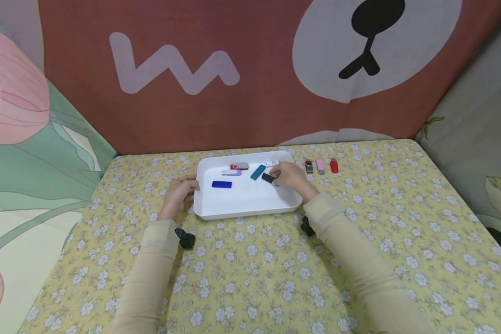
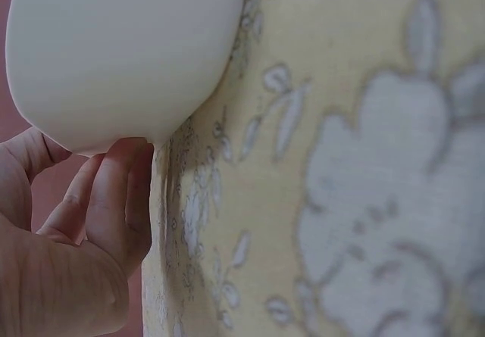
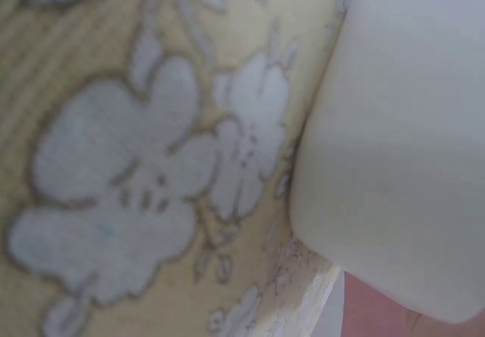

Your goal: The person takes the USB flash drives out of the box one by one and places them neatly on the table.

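Observation:
A shallow white tray [image 1: 242, 203] lies on the table, and my left hand [image 1: 178, 195] grips its left edge. In the left wrist view the thumb is at the rim and the fingers press the outer wall. Over the right part of the tray, my right hand [image 1: 290, 176] pinches a black USB stick [image 1: 268, 177] at its right end. Close by in the tray are a teal USB stick [image 1: 257, 172] and a white one [image 1: 271, 163], partly behind the hand. Further left are a red-and-silver swivel stick [image 1: 239, 166], a lilac one [image 1: 232, 172] and a dark blue one [image 1: 221, 184].
Right of the tray, on the flowered tablecloth [image 1: 250, 278], a black-and-silver swivel stick [image 1: 309, 166], a pink stick [image 1: 319, 166] and a red stick [image 1: 334, 165] stand in a row. A printed cloth [image 1: 259, 111] hangs along the table's back edge.

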Action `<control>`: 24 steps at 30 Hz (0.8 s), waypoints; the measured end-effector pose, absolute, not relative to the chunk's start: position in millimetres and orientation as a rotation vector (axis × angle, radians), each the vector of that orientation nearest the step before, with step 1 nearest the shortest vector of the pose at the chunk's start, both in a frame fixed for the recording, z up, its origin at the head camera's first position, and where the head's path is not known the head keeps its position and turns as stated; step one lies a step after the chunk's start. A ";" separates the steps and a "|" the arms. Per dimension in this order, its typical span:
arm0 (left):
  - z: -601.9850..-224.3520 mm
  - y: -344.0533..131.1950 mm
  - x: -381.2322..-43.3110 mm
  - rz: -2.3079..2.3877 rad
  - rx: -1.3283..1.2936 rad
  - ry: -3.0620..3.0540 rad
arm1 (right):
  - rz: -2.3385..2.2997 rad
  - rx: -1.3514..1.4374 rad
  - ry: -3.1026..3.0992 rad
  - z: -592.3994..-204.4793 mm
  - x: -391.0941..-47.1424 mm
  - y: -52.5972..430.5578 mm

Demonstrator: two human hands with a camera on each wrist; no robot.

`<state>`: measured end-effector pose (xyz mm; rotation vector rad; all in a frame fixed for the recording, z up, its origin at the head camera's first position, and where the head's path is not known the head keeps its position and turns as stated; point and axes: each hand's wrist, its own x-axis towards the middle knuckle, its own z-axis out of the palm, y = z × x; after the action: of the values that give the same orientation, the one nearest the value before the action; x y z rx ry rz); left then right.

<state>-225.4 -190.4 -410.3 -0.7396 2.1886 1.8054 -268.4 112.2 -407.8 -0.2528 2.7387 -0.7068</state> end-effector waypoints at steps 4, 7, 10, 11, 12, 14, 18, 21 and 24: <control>-410.6 -190.6 -224.8 1.813 -0.725 2.193 | -0.729 -0.265 2.721 -409.5 -269.9 114.0; -410.5 -191.0 -224.1 1.817 -0.712 2.192 | -0.744 -0.273 2.715 -409.3 -269.9 114.8; -410.2 -191.1 -223.6 1.819 -0.703 2.189 | -0.754 -0.276 2.717 -408.3 -269.2 114.9; -410.0 -191.0 -223.4 1.818 -0.702 2.191 | -0.762 -0.273 2.717 -407.9 -268.8 115.0; -409.6 -190.9 -223.0 1.815 -0.701 2.192 | -0.767 -0.272 2.717 -407.4 -268.5 115.0; -409.7 -191.0 -223.3 1.813 -0.703 2.193 | -0.784 -0.268 2.713 -406.5 -268.0 115.3; -410.2 -191.2 -223.6 1.814 -0.704 2.191 | -0.861 -0.276 2.678 -404.8 -267.5 116.8; -410.4 -191.2 -223.9 1.816 -0.702 2.193 | -0.928 -0.290 2.647 -404.7 -268.3 118.3; -409.8 -191.3 -223.8 1.814 -0.699 2.195 | -0.997 -0.289 2.627 -406.4 -270.8 120.0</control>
<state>-223.8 -191.3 -409.8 -0.6992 2.1950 1.8141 -270.8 120.0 -406.4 -0.2892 2.6272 -0.9972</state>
